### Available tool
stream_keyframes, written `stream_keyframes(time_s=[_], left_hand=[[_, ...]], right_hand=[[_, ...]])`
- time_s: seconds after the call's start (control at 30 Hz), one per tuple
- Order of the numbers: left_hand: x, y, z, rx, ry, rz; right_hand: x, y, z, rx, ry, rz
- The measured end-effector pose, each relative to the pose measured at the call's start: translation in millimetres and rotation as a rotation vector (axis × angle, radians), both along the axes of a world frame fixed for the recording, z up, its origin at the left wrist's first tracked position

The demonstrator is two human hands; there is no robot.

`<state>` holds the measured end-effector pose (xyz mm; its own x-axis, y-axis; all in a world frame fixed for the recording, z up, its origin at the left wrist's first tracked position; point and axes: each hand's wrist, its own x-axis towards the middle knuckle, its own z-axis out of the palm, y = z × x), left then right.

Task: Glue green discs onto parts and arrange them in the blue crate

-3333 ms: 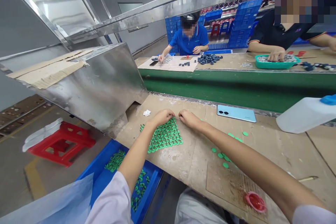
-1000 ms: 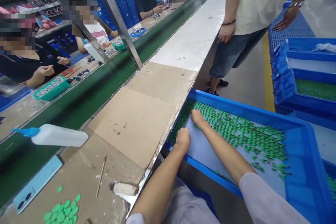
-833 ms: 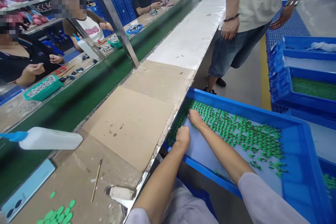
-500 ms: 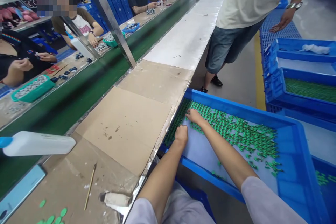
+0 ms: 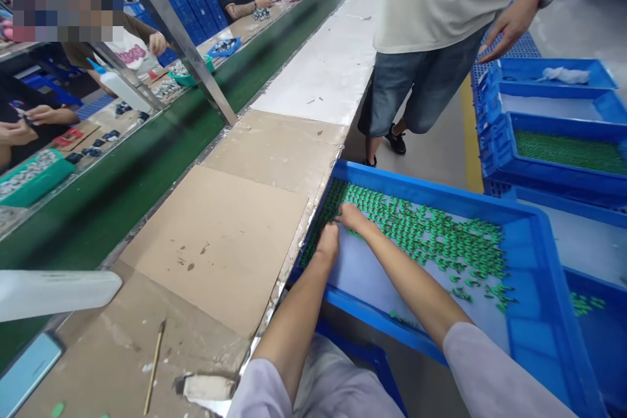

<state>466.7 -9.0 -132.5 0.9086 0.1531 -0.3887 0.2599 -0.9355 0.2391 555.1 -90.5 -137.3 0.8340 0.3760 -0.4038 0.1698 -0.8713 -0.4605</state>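
Note:
A blue tray (image 5: pixel 531 235) sits to the right of the bench, and many small green pieces (image 5: pixel 411 225) lie in it on a pale liner. Toward the tray's left end the pieces stand in tight rows; at the right they are more scattered. My left hand (image 5: pixel 329 241) is closed over the left part of the tray, beside the dense rows. Just above and to its right, my right hand (image 5: pixel 351 217) has its fingers pinched together at the edge of the rows. Whatever either hand holds is too small or hidden to make out.
Cardboard (image 5: pixel 220 241) covers the bench, with a thin stick (image 5: pixel 155 366), a white bottle (image 5: pixel 53 294) and a light-blue phone (image 5: pixel 29 372). A green conveyor belt (image 5: pixel 161 163) runs alongside. A person in shorts (image 5: pixel 416 91) stands beyond the tray; stacked blue trays (image 5: pixel 553 170) are at right.
My hands have come closer together, the left rising slightly toward the right. The whole view has shifted a little, and the standing person appears nearer.

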Motion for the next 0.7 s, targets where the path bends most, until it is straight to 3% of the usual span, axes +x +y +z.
stream_keyframes(time_s=[0.27, 0.53, 0.7], left_hand=[[8.3, -0.9, -1.3, -0.101, -0.078, 0.056], [-15.7, 13.5, -1.7, -0.222, -0.205, 0.142], [-24.5, 21.3, -5.8, -0.233, -0.223, 0.177]], right_hand=[[2.5, -23.7, 15.8, 0.056, -0.033, 0.019], [-30.3, -18.6, 4.5, 0.114, 0.018, 0.181], [-32.2, -13.3, 0.7, 0.102, -0.014, 0.232]])
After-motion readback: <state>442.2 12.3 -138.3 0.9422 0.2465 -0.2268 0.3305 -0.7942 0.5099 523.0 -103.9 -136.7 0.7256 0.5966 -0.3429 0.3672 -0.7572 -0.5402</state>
